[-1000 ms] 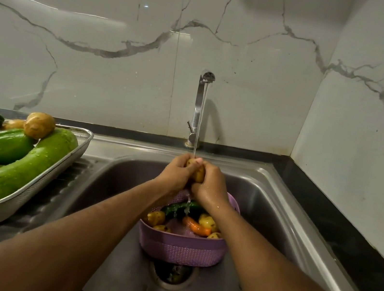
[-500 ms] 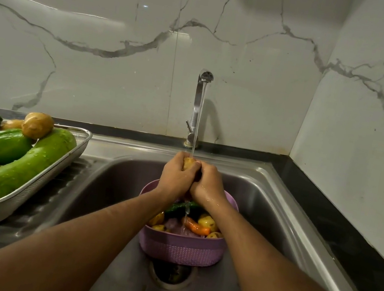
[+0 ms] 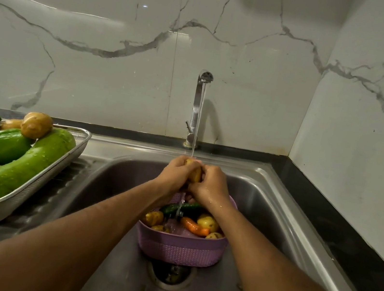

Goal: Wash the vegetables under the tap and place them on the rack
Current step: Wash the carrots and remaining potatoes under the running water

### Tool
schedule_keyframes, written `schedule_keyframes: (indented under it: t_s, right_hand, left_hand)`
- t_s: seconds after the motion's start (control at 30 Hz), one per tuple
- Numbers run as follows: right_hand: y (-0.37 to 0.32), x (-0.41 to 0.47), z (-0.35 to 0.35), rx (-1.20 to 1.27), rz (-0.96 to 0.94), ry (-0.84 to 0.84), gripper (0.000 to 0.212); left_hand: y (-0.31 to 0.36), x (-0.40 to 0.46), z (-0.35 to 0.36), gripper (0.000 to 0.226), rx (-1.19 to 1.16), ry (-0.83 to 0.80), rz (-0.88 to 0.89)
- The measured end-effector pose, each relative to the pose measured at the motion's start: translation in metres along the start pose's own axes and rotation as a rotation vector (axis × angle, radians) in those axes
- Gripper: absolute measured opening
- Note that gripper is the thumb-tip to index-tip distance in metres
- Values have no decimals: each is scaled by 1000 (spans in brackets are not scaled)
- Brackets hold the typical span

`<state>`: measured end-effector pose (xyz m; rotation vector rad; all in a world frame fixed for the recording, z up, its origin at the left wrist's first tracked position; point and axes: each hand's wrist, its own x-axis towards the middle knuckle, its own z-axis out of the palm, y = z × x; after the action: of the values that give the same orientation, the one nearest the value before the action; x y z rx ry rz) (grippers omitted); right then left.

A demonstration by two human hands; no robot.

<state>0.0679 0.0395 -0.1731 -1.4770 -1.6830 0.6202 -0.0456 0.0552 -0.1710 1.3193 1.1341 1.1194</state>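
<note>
Both hands hold one potato (image 3: 193,172) between them at the centre of the frame, directly under the stream from the tap (image 3: 198,108). The left hand (image 3: 176,174) has its grip curled over the potato's left and top side; the right hand (image 3: 212,186) has its grip wrapped round the right side, wet drops showing on its back. Compared with a second ago, the left hand's fingers now lie further over the top of the potato and less of its skin shows, so the hands are rubbing and turning it in the water rather than carrying it away. That suggests the washing of this piece is still under way and it is not yet ready for the rack.

Just below the hands, water runs down into the purple basket (image 3: 179,250) standing in the sink (image 3: 276,210), which still holds small potatoes, a carrot (image 3: 195,226) and a dark cucumber (image 3: 185,209), so much remains to wash. At the left of the frame the metal rack (image 3: 66,162) rests on the counter's draining board, already carrying a long green gourd (image 3: 11,173), other green vegetables and potatoes.
</note>
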Motion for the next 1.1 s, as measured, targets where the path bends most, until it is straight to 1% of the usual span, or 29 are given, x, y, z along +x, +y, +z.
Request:
schedule_keyframes:
  t_s: [0.1, 0.2, 0.27, 0.4, 0.47, 0.5, 0.6, 0.63, 0.7, 0.83, 0.93, 1.0, 1.1]
  right_hand:
    - [0, -2, -3, -7, 5, 5, 23]
    - [1, -2, -4, -25, -12, -5, 18]
    - [-1, -2, -4, -38, -28, -5, 18]
    - [-7, -2, -1, -79, -69, 10, 19]
    - [-10, -1, 3, -87, -86, 10, 16]
    - [-12, -2, 4, -89, -95, 8, 17]
    - [-16, -1, 9, -132, -128, 0, 27]
    - [-17, -1, 11, -149, -133, 4, 26]
    - [-16, -1, 11, -142, -130, 17, 18]
    - [-9, -1, -1, -64, -70, 31, 33]
    - [-5, -3, -7, -32, -57, 50, 31]
    - [-5, -4, -8, -31, -59, 62, 30]
    - [-10, -5, -4, -66, -86, 52, 29]
  left_hand:
    - [-1, -1, 1, 27, 14, -36, 6]
    - [-3, -3, -1, 34, 41, -40, 19]
    - [-3, -4, 0, 33, 32, -23, 46]
    - [-2, -6, 4, 19, 62, 133, 138]
    - [0, -6, 2, 13, 48, 181, 162]
    - [1, -6, 1, 16, 32, 197, 154]
    - [3, -3, -3, 24, -57, 266, 62]
    - [4, -3, -4, 26, -76, 271, 33]
    - [6, -3, -5, 29, -122, 234, -10]
    - [11, -7, -6, 31, -201, 74, -58]
    - [9, -8, -7, 38, -181, -16, -58]
    - [8, -7, -5, 39, -161, -7, -44]
    - [9, -7, -3, 31, -129, 85, -38]
